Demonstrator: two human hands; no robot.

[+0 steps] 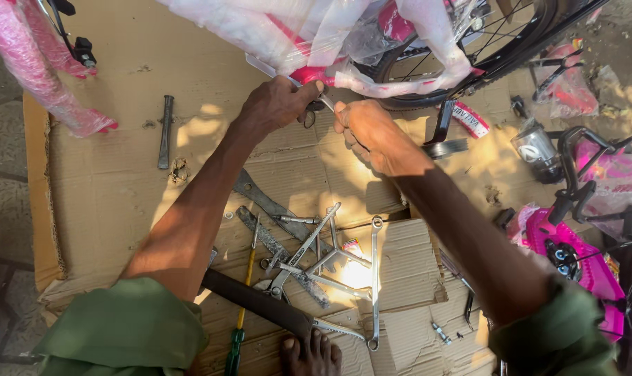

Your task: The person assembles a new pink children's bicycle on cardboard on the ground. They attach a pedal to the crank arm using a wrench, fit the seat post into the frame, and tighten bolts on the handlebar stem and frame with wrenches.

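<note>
My left hand point(278, 104) grips a small metal tool point(314, 106), scissors or pliers, at the lower edge of a pink bicycle frame point(316, 75) wrapped in clear plastic point(316, 28). Close to its right, my right hand point(372, 136) pinches a thin part beside the tool's tip, fingers closed; what it holds is too small to name. Both hands work just left of the bicycle's black wheel point(469, 52). The black pedal point(447, 143) hangs right of my right hand.
Flattened cardboard point(121, 181) covers the ground. Below my arms lie several spanners point(375, 278), a hacksaw point(274, 306), a yellow-green screwdriver point(243, 313) and a metal rod point(165, 132). My bare toes point(312, 351) rest at the bottom edge. Pink bicycle parts point(574, 257) sit at right.
</note>
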